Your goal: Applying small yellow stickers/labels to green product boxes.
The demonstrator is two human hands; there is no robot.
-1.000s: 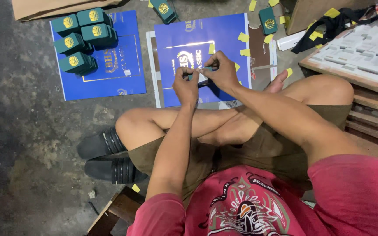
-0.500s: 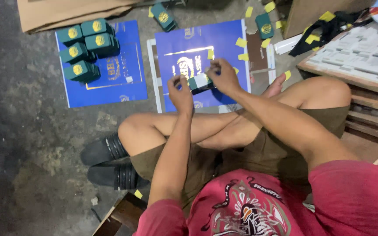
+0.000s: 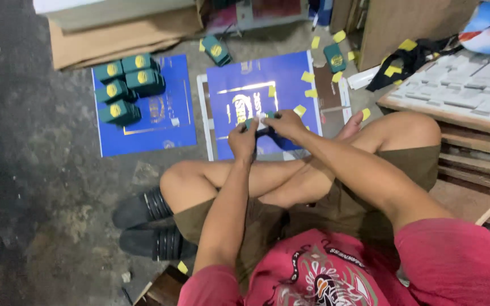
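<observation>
Both hands point(image 3: 265, 129) pinch a small green box point(image 3: 258, 122) above blue sheet point(image 3: 267, 85).

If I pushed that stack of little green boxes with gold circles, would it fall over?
Probably some would slide or tumble: the small green boxes with gold circles sit loosely piled, not tidy, on a smooth blue printed sheet. They look small and boxy, so likely light, and flat sides shouldn't roll.

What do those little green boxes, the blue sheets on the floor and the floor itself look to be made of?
Small green boxes: likely printed cardboard, matte teal with a gold round emblem; crisp folded edges suggest card.
Blue sheets: probably glossy printed paperboard, flat with a slight sheen.
Floor: bare concrete, grey, mottled and rough.
The piece between the left hand and right hand is too blurred to judge.
</observation>
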